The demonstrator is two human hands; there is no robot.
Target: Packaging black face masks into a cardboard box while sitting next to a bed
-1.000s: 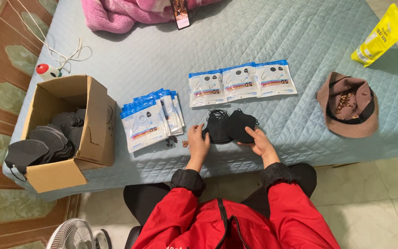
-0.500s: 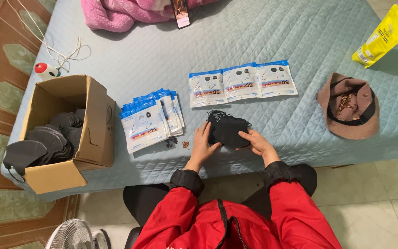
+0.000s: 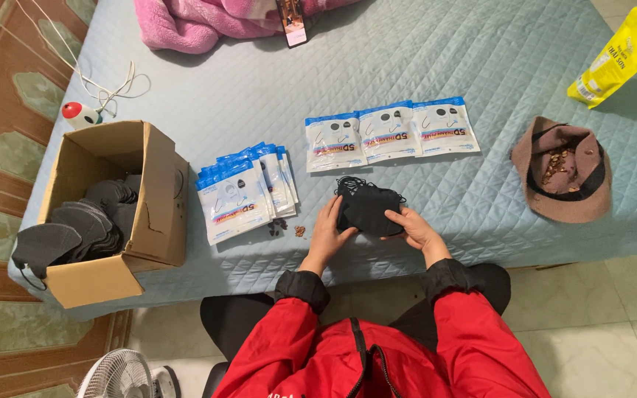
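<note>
I see both hands on the stack of black masks (image 3: 369, 208) at the bed's (image 3: 422, 66) 6 o'clock edge: left hand (image 3: 328, 232) grip and right hand (image 3: 416, 228) grip clamped on it.

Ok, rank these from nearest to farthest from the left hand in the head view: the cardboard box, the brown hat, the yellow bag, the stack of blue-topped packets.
From the left hand:
1. Stack of blue-topped packets, just to its left.
2. Cardboard box, farther left, at the bed's edge.
3. Brown hat, across on the right.
4. Yellow bag, far right corner.
</note>
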